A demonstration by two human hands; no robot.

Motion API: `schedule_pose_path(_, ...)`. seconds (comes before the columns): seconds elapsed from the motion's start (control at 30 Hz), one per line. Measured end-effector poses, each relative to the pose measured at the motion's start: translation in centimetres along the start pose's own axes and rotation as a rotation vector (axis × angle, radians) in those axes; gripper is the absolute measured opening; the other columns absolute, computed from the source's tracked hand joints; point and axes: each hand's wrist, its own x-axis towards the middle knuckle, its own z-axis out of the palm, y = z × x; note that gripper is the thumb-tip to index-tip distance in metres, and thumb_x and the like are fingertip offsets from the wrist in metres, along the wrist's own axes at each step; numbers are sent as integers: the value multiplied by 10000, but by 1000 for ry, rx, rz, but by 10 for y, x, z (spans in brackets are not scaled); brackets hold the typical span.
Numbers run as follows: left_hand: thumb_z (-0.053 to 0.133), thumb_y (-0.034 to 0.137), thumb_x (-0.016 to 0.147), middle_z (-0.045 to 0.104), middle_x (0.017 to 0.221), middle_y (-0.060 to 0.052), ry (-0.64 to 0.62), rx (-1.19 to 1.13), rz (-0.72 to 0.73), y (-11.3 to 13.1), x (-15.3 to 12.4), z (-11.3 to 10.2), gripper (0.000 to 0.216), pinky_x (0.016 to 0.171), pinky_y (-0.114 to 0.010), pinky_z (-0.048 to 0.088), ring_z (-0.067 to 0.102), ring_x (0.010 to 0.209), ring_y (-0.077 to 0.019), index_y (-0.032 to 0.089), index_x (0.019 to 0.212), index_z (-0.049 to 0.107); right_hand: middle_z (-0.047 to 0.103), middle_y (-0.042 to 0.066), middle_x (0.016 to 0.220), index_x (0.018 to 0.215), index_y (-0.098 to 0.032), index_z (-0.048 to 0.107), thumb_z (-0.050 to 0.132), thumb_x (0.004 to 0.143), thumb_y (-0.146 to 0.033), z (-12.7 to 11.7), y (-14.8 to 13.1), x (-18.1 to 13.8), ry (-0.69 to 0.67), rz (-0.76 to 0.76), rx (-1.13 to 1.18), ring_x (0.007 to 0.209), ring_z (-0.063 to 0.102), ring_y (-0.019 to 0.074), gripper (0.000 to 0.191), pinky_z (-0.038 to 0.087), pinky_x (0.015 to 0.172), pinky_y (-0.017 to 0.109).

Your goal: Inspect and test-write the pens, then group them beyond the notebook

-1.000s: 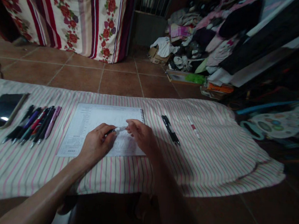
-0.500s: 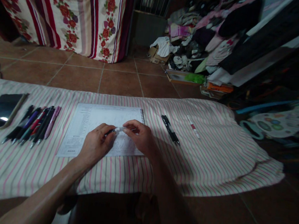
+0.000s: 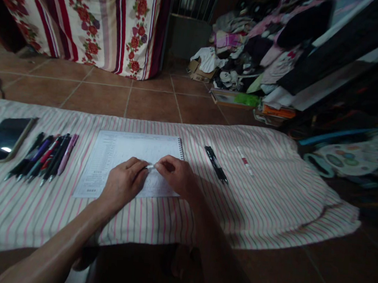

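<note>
Over the spiral notebook (image 3: 131, 146), my left hand (image 3: 125, 177) is closed around a pen (image 3: 149, 166). Only a short pale, silvery stretch of it shows between my hands; the rest is hidden in my fingers. The fingertips of my right hand (image 3: 174, 171) pinch the pen's other end. Printed text and faint writing cover the notebook page, whose coil runs along the right side. To the right of it, dark pens (image 3: 216, 164) lie close together on the striped cloth (image 3: 272, 186).
A white stick-like item with a red band (image 3: 245, 161) lies farther right. Several pens (image 3: 43, 157) are grouped on the left beside a dark-screened tablet or phone (image 3: 2, 140). Beyond the tiled floor (image 3: 102, 92) are a floral curtain (image 3: 100, 19) and heaped clothes (image 3: 249, 49).
My fingertips have drawn closer together, so less of the pen shows between them. My right hand has shifted slightly down. The other pens and the notebook stay in place.
</note>
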Motion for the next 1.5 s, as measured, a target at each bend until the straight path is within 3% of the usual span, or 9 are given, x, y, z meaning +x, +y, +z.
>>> schedule_pose_path(0.33, 434, 247, 883, 655, 870, -55, 11, 17, 20, -1, 0, 1, 221, 628, -259, 501, 623, 720, -145, 166, 981, 615, 617, -10, 597, 663, -177, 610, 459, 861, -390, 3, 0, 1, -19, 12, -102, 589, 567, 103, 328, 391, 598, 215)
schedule_pose_path(0.57, 427, 254, 882, 646, 849, -48, -9, 11, -39, -2, 0, -1, 227, 626, -255, 487, 611, 707, -143, 170, 983, 612, 692, 30, 880, 1003, -207, 612, 598, 768, -312, 0, 2, 2, 8, 82, 217, 777, 644, 138, 257, 492, 694, 251)
schedule_pose_path(0.83, 438, 255, 876, 650, 849, -46, -21, -6, -88, -2, 1, 0, 218, 629, -263, 485, 617, 719, -154, 175, 971, 617, 683, 13, 787, 852, -191, 646, 598, 746, -186, -1, 3, 3, 10, 26, 254, 752, 640, 129, 117, 491, 705, 247)
schedule_pose_path(1.07, 434, 252, 882, 649, 872, -54, -14, -4, -40, -2, -1, 1, 223, 659, -272, 495, 620, 750, -156, 168, 991, 609, 695, 8, 770, 814, -197, 657, 586, 782, -246, 0, 4, 1, 21, -12, 112, 714, 635, 125, 92, 465, 679, 230)
schedule_pose_path(1.3, 431, 247, 885, 653, 869, -59, -13, 34, 19, 1, -1, 2, 222, 621, -256, 485, 609, 700, -138, 170, 989, 611, 647, -3, 650, 734, -192, 654, 494, 848, -330, -1, 2, -1, -4, -38, -134, 607, 562, 116, 240, 388, 592, 232)
schedule_pose_path(1.37, 431, 249, 883, 651, 864, -60, -12, 29, 14, 1, -1, 1, 224, 621, -257, 485, 610, 705, -143, 163, 981, 614, 659, 4, 667, 742, -195, 657, 484, 856, -344, -1, 3, -1, -18, -34, -98, 628, 582, 124, 255, 407, 612, 241)
schedule_pose_path(1.5, 425, 258, 881, 651, 861, -54, -16, 13, -45, -1, 0, -1, 233, 619, -258, 484, 614, 708, -147, 168, 977, 618, 698, 23, 862, 985, -216, 632, 565, 801, -318, 0, 5, 1, -18, 32, 160, 769, 645, 137, 222, 486, 701, 258)
